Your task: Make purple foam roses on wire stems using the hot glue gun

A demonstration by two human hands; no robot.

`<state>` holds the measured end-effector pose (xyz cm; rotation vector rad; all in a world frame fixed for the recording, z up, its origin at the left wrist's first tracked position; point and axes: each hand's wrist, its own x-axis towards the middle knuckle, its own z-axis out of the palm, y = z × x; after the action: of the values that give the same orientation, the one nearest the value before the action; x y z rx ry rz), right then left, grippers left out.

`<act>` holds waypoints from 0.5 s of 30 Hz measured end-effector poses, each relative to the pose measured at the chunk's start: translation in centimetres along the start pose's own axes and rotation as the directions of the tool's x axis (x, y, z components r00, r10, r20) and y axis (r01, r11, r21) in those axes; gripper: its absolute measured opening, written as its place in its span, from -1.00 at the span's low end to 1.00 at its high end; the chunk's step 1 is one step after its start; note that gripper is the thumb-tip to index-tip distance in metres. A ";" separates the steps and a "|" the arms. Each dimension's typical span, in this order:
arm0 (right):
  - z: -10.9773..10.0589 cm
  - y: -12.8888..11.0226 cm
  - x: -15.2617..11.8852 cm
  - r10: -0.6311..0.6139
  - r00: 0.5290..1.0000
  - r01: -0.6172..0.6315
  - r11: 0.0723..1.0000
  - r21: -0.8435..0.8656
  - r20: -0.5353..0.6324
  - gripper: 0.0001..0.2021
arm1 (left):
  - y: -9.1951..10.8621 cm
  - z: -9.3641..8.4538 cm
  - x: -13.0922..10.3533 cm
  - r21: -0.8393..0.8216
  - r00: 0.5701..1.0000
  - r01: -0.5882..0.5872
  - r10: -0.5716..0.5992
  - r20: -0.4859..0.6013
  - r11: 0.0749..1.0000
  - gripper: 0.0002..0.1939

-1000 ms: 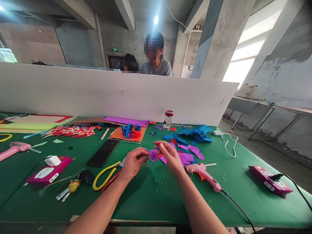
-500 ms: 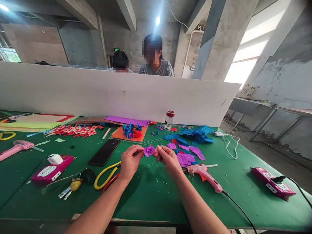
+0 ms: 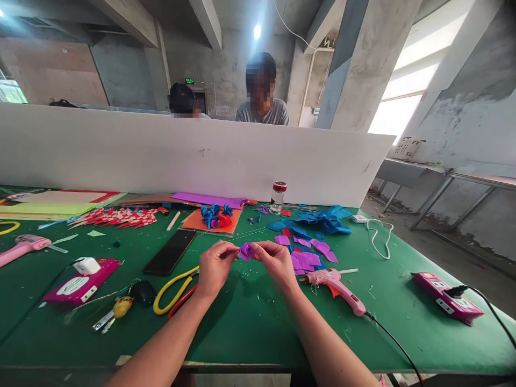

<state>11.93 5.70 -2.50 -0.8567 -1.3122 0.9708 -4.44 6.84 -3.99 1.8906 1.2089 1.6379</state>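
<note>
Above the green table, a small purple paper flower is pinched between my two hands. My left hand grips it from the left, thumb and fingertips pressed together. From the other side, the thumb and fingers of my right hand close on its petals. Cut purple paper pieces lie just beyond my right hand, beside crumpled blue paper. A pink glue gun rests on its side to the right. Finished-looking blue, red and purple paper flowers sit on an orange sheet farther back.
Yellow-handled scissors, a black phone and keys with a yellow charm lie left. Magenta power strips stand at both sides. A lidded glass jar stands before a white partition; two people are behind it.
My right hand has moved slightly left, its fingers now closing onto the flower's petals. The flower looks more compact. The view has shifted a little.
</note>
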 end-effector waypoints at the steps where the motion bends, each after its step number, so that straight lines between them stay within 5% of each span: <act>1: 0.0 0.0 0.0 -0.009 1.000 0.009 1.000 -0.016 -0.005 -0.75 | 0.0 0.0 0.0 -0.007 1.000 0.005 -0.005 0.005 1.000 -0.90; 15: -0.1 -0.1 0.1 0.083 0.996 -0.083 0.996 0.019 -0.013 -0.74 | 0.1 0.3 0.2 -0.115 0.988 0.147 -0.140 0.065 0.982 -0.94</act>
<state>12.04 5.72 -2.33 -0.9083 -1.2629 1.0387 -4.13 7.04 -3.84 1.7239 1.1684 1.5343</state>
